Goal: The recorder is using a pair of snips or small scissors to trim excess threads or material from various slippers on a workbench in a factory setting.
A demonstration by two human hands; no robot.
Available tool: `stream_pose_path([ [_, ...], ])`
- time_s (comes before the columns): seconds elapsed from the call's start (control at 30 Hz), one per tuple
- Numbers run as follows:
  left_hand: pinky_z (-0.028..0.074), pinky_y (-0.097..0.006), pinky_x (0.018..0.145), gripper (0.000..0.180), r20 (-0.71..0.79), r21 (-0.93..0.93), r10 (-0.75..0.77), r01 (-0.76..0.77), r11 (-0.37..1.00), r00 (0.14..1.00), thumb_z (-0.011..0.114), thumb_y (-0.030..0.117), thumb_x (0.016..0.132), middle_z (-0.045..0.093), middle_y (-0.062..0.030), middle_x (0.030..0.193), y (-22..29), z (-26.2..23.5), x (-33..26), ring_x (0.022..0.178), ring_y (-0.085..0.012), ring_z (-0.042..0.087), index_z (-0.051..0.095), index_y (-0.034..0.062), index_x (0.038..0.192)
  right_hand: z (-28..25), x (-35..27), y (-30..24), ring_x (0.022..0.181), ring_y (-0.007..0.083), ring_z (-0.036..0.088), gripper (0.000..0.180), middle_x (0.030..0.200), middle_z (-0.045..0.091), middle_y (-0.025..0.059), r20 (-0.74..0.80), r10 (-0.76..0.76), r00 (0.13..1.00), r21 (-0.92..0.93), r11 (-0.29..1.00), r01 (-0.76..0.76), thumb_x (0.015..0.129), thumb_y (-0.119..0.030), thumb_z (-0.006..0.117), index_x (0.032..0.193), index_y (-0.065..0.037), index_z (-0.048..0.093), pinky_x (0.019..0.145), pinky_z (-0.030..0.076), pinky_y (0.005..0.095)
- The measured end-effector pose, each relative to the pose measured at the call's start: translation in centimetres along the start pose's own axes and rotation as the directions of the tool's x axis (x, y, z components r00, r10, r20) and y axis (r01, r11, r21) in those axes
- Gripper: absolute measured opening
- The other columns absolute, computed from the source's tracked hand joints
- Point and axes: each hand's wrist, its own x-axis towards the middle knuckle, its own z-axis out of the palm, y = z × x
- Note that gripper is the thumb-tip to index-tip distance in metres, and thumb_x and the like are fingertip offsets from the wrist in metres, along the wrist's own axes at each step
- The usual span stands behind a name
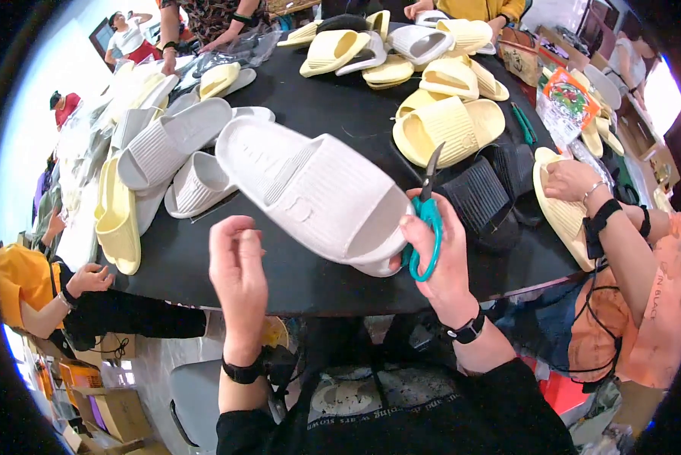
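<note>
Basically, R hand [447,258] pinches the toe end of a pale-grey ribbed slide sandal [329,189], prob. moulded foam, w/ teal-handled scissors [428,206] in the same hand, blades pointing away from the body. Sandal's held above the near half of the black tabletop [318,294], long axis slanting from R hand toward the far-left corner, heel outermost; a second pale-grey sole edge [378,268] peeks out under the toe. L hand [238,269] is empty, fingers loosely curled, apart from the sandal, over the near edge; R's nearer, touching.

Surface: black ribbed slides [477,196] just right of R hand, pale-yellow slides [450,136] toward the far edge, grey slides [177,140] nr the left edge. Co-worker's hand [575,182] is on a cream-yellow slide [569,224] at the right edge.

Room: grey chair [200,402] & cardboard boxes [120,417] below, left.
</note>
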Motion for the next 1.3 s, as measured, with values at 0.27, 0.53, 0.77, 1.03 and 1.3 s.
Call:
stream_pose_path([
  [0.27,0.042,-0.032,0.082,0.016,0.131,0.448,0.292,-0.319,0.835,0.948,0.055,0.008,0.087,0.054,-0.0131,0.099,1.4,-2.2,1.3,0.089,-0.0247,0.052,0.058,-0.0029,0.099,0.2,-3.0,1.1,0.071,0.0142,0.059,0.046,0.097,0.054,0.0094,0.100,0.147,0.984,-0.030,0.989,-0.145,0.084,-0.010,0.061,0.121,0.001,0.038,0.053,0.054,0.0270],
  [0.53,0.047,-0.036,0.082,0.023,0.449,0.340,0.061,-0.234,0.911,0.892,0.066,0.008,0.076,0.061,-0.0150,0.092,-2.2,-2.9,1.1,0.091,-0.0296,0.059,0.062,0.0020,0.098,-1.6,-5.5,3.9,0.070,0.0154,0.059,0.045,0.093,0.055,0.0099,0.145,0.190,0.971,-0.220,0.963,-0.156,0.082,-0.008,0.062,0.121,0.000,0.040,0.053,0.053,0.0281],
  [0.77,0.044,-0.044,0.082,0.040,0.457,0.378,0.149,-0.343,0.860,0.877,0.069,0.018,0.072,0.055,-0.0166,0.098,-2.0,-0.2,2.7,0.097,-0.0346,0.053,0.054,0.0033,0.106,-1.1,-6.0,3.2,0.062,0.0183,0.060,0.043,0.093,0.057,0.0126,0.148,0.167,0.975,-0.214,0.968,-0.134,0.085,-0.009,0.055,0.122,0.001,0.037,0.043,0.051,0.0278],
  [1.03,0.036,-0.046,0.090,0.035,0.805,0.228,0.132,-0.508,0.830,0.578,0.067,0.018,0.071,0.055,-0.0132,0.107,-4.1,3.3,5.6,0.106,-0.0315,0.048,0.058,0.0041,0.102,-1.4,-6.1,0.0,0.056,0.0132,0.054,0.045,0.083,0.056,0.0093,0.226,0.259,0.939,-0.541,0.835,-0.100,0.088,-0.011,0.060,0.126,0.005,0.041,0.047,0.048,0.0252],
  [1.3,0.040,-0.051,0.082,0.016,0.711,0.320,0.072,-0.413,0.853,0.699,0.059,0.013,0.069,0.058,-0.0203,0.092,-2.9,3.0,4.1,0.095,-0.0379,0.053,0.060,-0.0003,0.077,-2.9,-5.2,0.5,0.053,0.0145,0.055,0.041,0.082,0.056,0.0105,0.153,0.214,0.965,-0.504,0.857,-0.110,0.082,-0.009,0.057,0.119,0.002,0.041,0.040,0.046,0.0260],
])
